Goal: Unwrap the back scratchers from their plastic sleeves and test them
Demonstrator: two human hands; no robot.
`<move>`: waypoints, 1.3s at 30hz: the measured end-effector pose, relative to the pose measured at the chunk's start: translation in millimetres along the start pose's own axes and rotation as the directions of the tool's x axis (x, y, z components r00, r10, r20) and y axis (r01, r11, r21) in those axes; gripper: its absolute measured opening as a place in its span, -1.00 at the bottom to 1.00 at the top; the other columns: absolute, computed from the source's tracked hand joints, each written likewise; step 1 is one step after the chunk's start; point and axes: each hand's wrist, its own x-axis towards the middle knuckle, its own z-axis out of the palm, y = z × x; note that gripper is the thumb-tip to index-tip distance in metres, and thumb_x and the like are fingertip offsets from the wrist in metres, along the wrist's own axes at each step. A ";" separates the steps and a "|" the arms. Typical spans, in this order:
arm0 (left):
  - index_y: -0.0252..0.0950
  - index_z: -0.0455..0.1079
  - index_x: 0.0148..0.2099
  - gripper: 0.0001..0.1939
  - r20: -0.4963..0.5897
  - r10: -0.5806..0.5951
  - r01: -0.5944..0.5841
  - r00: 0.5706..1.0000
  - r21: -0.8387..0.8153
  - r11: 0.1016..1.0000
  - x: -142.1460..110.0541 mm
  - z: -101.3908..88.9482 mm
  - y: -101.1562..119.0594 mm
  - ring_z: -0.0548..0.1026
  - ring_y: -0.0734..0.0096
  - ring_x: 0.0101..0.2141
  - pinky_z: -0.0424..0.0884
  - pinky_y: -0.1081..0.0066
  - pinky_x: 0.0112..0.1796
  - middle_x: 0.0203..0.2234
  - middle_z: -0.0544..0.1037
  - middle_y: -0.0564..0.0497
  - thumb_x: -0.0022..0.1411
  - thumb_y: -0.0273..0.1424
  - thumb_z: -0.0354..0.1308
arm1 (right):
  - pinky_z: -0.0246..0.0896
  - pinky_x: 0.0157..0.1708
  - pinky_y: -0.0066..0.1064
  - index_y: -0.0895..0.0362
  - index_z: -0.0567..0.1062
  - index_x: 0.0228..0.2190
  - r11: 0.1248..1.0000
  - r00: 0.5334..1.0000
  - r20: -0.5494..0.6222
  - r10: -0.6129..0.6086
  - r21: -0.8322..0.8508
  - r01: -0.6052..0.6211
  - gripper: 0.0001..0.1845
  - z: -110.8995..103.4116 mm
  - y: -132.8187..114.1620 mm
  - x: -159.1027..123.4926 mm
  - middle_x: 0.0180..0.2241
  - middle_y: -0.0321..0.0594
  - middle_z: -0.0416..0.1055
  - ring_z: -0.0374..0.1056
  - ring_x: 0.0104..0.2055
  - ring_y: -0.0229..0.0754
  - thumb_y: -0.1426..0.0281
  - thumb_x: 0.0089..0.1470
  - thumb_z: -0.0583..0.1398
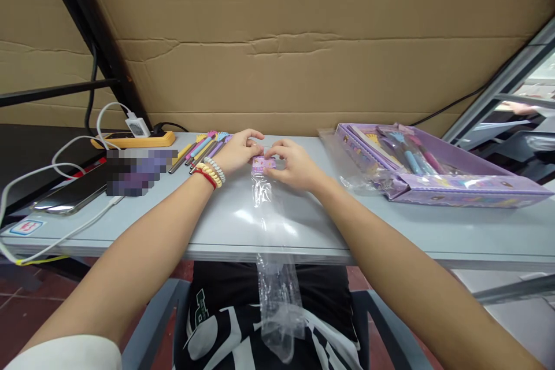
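Observation:
A small purple printed card (263, 165) lies on the desk at the top of a long clear plastic bag (263, 192). The bag runs toward me, over the desk edge and down onto my lap. My left hand (240, 151), with bracelets at its wrist, has its fingertips pressed on the card's upper left corner. From the other side, my right hand (298, 166) pinches the card's right edge between thumb and fingers. Just left of my left hand is a bunch of colourful pens (200, 149) with hand-shaped tops, partly hidden behind that hand.
An open purple box (468, 189) at the right holds wrapped pens (414, 153), with clear plastic (355, 176) beside it. To the left are a phone (71, 193), a blurred-out patch, white cables and a yellow power strip (158, 139). Cardboard (277, 81) stands behind the desk.

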 end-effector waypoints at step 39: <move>-0.21 0.24 -0.18 -0.76 0.146 -0.008 0.015 0.989 -0.049 0.999 -7.5 -6.3 5.4 0.39 0.52 -0.59 0.30 0.43 -0.43 -0.62 0.44 0.14 0.10 -0.59 0.03 | 0.25 -0.34 -0.34 0.16 0.55 -0.46 0.609 0.671 0.065 0.738 -0.491 -0.623 -0.87 -46.7 24.7 3.4 -0.30 -0.04 0.53 0.43 -0.25 -0.05 0.55 -0.17 0.27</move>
